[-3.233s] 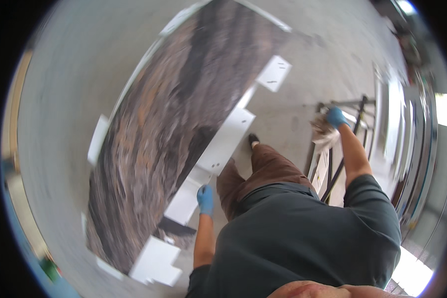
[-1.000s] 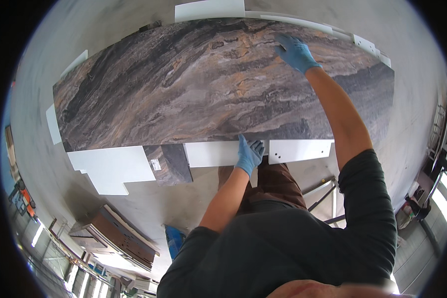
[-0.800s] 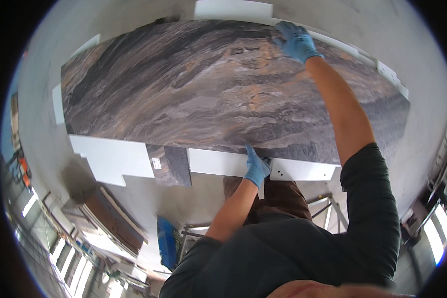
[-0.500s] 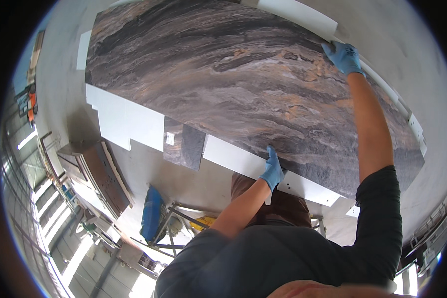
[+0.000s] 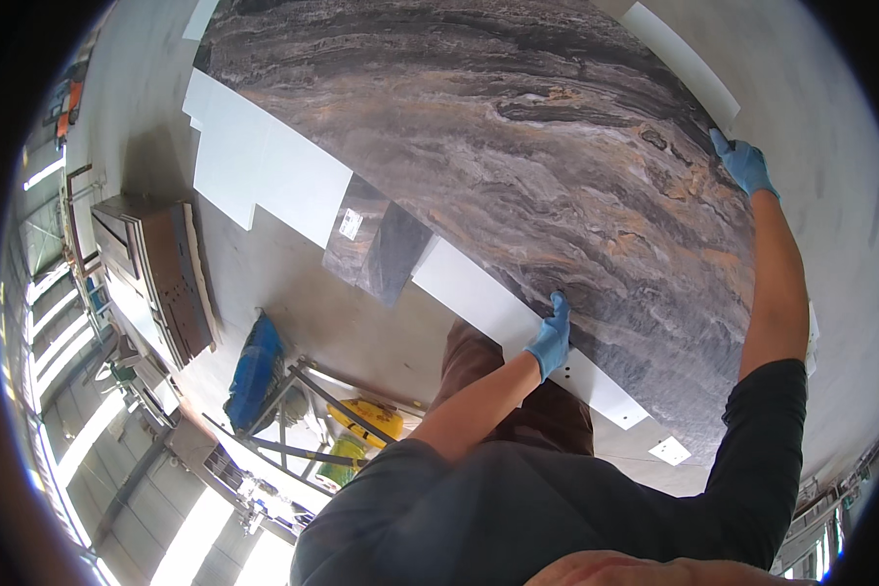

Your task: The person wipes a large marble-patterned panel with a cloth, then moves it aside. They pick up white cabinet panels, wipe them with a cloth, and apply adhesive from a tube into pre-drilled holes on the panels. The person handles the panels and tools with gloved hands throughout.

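my left hand (image 5: 551, 338), in a blue glove, gripped the near edge of the big brown-veined stone slab (image 5: 518, 166) at centre frame, fingers curled over it. my right hand (image 5: 745, 164), also gloved, clasped the slab's far edge at upper right. the slab filled the upper middle of the frame, lying on white boards (image 5: 264, 176). a small dark stone offcut (image 5: 373, 239) lay just beside its near edge.
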{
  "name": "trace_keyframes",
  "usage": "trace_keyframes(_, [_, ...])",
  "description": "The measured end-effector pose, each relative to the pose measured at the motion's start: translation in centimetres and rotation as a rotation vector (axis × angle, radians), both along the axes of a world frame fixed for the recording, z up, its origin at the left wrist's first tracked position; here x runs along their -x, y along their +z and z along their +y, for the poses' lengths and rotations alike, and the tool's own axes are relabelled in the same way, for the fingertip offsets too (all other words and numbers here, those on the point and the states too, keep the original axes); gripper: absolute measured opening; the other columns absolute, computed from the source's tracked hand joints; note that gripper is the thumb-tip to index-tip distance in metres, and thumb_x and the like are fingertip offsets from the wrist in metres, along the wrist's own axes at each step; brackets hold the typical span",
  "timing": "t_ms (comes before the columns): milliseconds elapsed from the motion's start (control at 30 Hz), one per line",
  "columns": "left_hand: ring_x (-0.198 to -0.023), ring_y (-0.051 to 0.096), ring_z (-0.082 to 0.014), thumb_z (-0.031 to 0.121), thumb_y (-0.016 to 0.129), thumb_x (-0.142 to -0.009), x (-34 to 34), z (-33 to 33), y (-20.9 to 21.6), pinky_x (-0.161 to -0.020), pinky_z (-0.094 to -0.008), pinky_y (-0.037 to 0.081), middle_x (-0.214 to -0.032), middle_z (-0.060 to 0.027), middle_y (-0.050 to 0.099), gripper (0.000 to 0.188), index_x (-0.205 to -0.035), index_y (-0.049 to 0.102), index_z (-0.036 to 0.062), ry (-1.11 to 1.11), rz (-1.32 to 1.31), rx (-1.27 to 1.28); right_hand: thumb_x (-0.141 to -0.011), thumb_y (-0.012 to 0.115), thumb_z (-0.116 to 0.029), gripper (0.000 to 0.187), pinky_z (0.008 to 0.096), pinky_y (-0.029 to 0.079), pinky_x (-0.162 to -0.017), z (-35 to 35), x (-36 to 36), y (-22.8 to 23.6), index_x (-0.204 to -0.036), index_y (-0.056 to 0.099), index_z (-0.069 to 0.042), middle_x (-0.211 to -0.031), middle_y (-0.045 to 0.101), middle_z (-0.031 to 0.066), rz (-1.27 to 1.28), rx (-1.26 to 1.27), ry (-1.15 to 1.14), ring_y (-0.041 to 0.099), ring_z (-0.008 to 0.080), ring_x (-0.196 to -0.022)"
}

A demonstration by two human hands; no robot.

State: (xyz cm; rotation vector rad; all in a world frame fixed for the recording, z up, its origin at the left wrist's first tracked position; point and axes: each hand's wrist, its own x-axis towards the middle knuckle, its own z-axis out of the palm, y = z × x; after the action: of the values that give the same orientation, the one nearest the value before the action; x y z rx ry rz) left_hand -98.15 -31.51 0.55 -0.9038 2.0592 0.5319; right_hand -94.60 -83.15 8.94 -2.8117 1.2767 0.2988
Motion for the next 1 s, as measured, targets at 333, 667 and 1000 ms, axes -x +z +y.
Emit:
trace_keyframes(333, [-0.152,0.032,-0.0403,0.074,0.048,-0.094,1.3,4.3,3.8,-0.121,-0.0688,0.015,-0.164,-0.0052,0.041,0.086,-0.161,0.038,0.0204,-1.224,-0.698,0.432,-0.094,0.049,-0.075,0.077,0.0476,0.054,-0.085,10.9,2.7,16.9,-0.089,0.075,-0.004,-0.096,0.075,0.0222,0.011,0.03,0.018,0.071,0.0414,-0.093])
trace_keyframes(667, [-0.155,0.028,-0.0242,0.094,0.037,-0.085,4.2,4.1,6.2,-0.129,-0.038,0.018,-0.169,-0.0024,0.032,0.112,-0.165,0.027,0.0166,-1.942,-1.329,0.457,-0.092,0.06,-0.069,0.064,0.0439,0.054,-0.069,21.0,5.0,32.9,-0.078,0.074,-0.008,-0.075,0.072,0.0172,-0.01,0.205,0.122,0.07,0.0349,-0.074])
trace_keyframes(1000, [-0.146,0.043,-0.0221,0.086,0.048,-0.089,5.4,1.8,5.3,-0.124,-0.0355,0.033,-0.164,-0.0018,0.041,0.097,-0.158,0.04,0.0177,-1.652,-1.437,0.37,-0.091,0.075,-0.044,0.043,0.0417,0.048,-0.066,31.2,7.5,41.2,-0.073,0.068,-0.006,-0.07,0.062,0.0123,-0.099,0.379,0.288,0.058,0.0301,-0.069])
